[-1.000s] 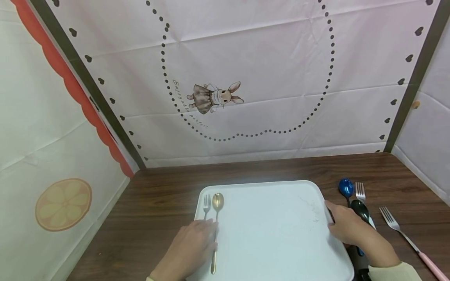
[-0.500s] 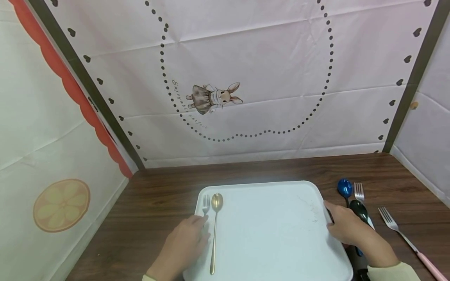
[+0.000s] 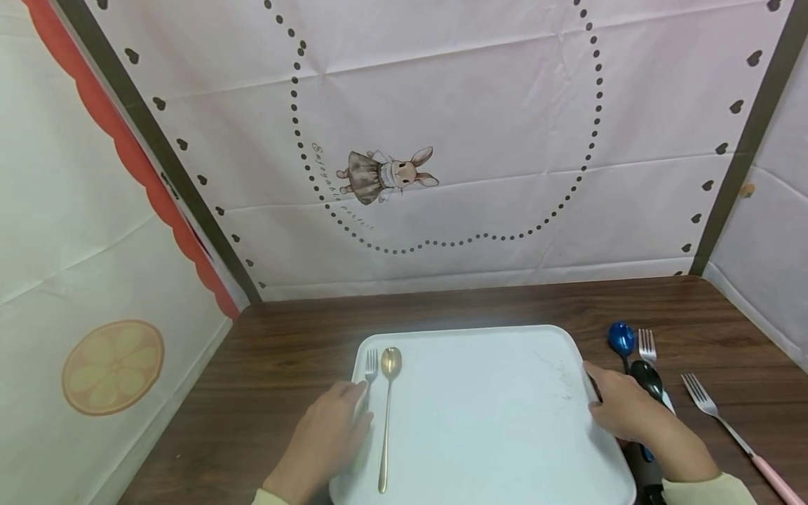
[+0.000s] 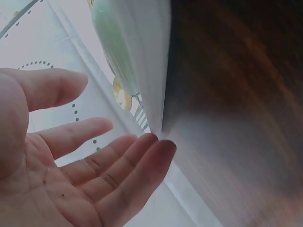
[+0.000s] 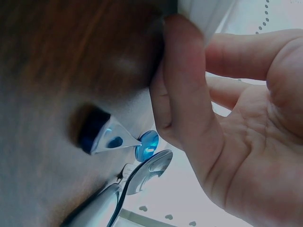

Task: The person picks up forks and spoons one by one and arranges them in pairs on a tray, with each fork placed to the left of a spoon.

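A white tray (image 3: 486,407) lies on the wooden table. On its left side a fork (image 3: 371,365) and a gold spoon (image 3: 391,365) lie side by side. My left hand (image 3: 322,438) is at the tray's left edge and hides the fork's lower part in the head view. Its fingers look loosely extended in the left wrist view, holding nothing, beside the tray wall; the fork's pale green handle (image 4: 113,42) shows there. My right hand (image 3: 621,407) grips the tray's right edge, thumb above and fingers curled at the rim (image 5: 203,14).
Right of the tray lie a blue spoon (image 3: 621,340), a silver fork (image 3: 647,344) and a dark spoon (image 3: 647,379), partly behind the right hand. Farther right lies a pink-handled fork (image 3: 770,477). Cloth-covered walls (image 3: 492,140) stand behind and at both sides.
My left hand has moved left, away from the gold spoon's handle, to the tray's left edge. The right hand, the tray and the cutlery have stayed put.
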`<state>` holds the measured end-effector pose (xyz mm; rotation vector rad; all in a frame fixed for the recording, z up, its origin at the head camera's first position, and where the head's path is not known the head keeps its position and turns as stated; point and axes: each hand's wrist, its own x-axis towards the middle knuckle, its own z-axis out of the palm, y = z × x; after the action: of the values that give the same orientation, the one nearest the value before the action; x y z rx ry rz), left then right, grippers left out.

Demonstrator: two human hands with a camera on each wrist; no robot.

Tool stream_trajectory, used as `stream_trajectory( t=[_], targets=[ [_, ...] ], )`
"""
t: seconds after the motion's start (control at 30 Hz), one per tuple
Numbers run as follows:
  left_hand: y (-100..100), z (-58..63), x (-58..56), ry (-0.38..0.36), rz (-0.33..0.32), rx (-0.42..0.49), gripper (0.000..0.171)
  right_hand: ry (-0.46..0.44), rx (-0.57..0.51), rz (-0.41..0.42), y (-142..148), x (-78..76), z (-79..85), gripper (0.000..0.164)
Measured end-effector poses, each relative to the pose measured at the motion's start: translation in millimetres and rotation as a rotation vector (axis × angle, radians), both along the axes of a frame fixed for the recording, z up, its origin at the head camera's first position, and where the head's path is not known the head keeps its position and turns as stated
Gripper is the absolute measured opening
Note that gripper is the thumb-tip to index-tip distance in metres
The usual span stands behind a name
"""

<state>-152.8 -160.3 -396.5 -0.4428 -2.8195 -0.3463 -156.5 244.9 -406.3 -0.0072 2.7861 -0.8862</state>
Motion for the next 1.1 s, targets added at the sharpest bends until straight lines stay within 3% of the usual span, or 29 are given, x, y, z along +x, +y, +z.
stream_trajectory(
  t=[0.13, 0.3, 0.63, 0.9, 1.1],
  targets=[
    [-0.5, -0.5, -2.2, 0.01, 0.015, 0.011, 0.042, -0.005, -0.005, -0.004, 0.7, -0.3, -1.3, 0.062],
    [0.4, -2.5, -5.7, -0.035, 0.039, 0.014, 0.052, -0.011, 0.013, -0.003, 2.5, -0.9, -2.5, 0.063],
    [-1.8, -2.7, -14.3, -0.061, -0.006, 0.011, 0.05, -0.022, 0.014, -0.01, 3.6, 0.8, -3.1, 0.063],
    [-2.1, -3.4, -21.7, -0.243, 0.103, 0.053, 0.053, -0.024, 0.024, -0.007, 2.8, -1.0, -3.4, 0.063],
    [-5.5, -3.2, -26.7, -0.311, 0.145, 0.06, 0.045, -0.028, 0.032, -0.003, 0.9, -2.9, -1.1, 0.063]
  ],
)
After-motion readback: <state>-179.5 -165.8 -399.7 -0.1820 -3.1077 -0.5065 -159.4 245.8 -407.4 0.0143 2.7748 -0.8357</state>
